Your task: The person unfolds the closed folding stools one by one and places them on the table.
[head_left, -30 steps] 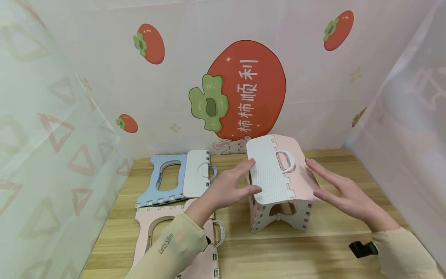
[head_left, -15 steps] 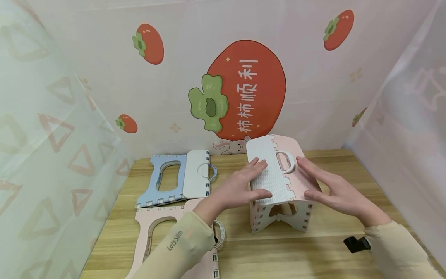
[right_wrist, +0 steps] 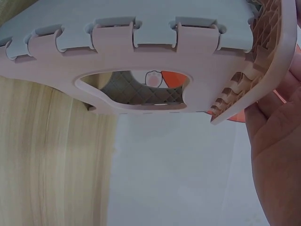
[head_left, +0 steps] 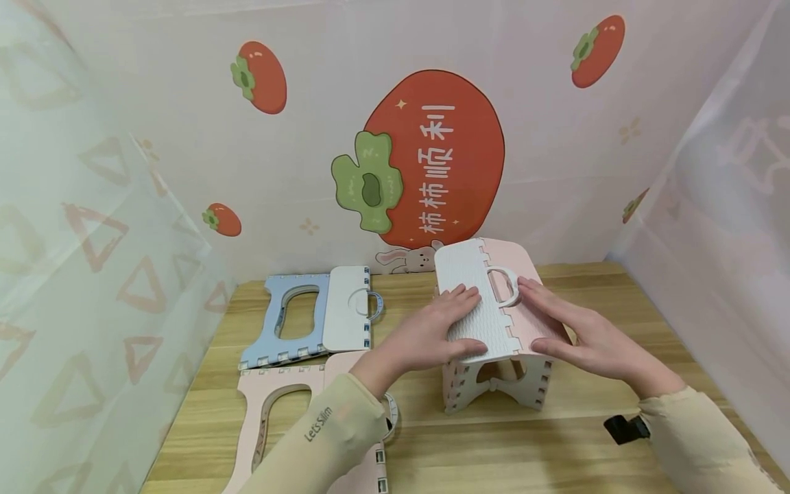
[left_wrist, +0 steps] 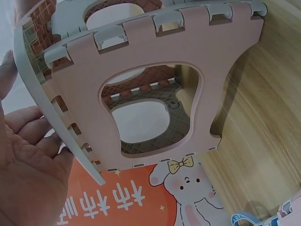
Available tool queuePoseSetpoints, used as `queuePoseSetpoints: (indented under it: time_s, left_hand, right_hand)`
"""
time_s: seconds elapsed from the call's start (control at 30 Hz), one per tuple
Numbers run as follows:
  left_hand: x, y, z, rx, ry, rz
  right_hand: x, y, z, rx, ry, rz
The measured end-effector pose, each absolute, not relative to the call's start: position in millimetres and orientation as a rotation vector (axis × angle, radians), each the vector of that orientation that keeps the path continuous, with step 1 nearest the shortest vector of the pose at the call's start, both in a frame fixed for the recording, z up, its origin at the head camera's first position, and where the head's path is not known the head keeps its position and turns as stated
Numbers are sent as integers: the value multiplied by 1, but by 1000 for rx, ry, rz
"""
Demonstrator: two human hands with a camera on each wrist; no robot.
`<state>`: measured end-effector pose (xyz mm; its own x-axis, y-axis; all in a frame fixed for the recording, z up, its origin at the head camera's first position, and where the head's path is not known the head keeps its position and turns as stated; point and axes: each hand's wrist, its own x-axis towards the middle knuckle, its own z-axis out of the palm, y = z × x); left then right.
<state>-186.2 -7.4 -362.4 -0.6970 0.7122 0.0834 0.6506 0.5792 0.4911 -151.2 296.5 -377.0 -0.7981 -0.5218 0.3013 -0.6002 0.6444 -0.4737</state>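
Note:
An unfolded folding stool [head_left: 467, 264] stands upright on the table, its top half white and half pink, with a white carry handle [head_left: 513, 288] at the middle. My left hand [head_left: 426, 336] lies with extended fingers on the white half. On the pink half rests my right hand [head_left: 592, 339], fingers straight, fingertips close to the handle. In the left wrist view the stool's pink side panel [left_wrist: 216, 56] shows a large opening, with the left palm beside the top's edge. The right wrist view shows the right hand [right_wrist: 282, 136] at the pink edge of the top.
A blue and white folded stool [head_left: 348, 309] lies flat at the back left of the wooden table [head_left: 481, 453]. In front of it lies a folded pink stool [head_left: 249, 412], partly covered by the left sleeve. Printed cloth walls [head_left: 296, 151] enclose the back and sides.
Both hands have moved inward over the stool's top, the left one to the right and the right one to the left, from its edges onto its surface. The stool stays in place.

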Motion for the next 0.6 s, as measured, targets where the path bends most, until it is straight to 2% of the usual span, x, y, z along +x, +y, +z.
queuePoseSetpoints:
  time_s: [0.6]
  left_hand:
    - [-186, -6, -368, 1168, 2695, 683]
  right_hand:
    - [-152, 296, -382, 925, -2758, 876]
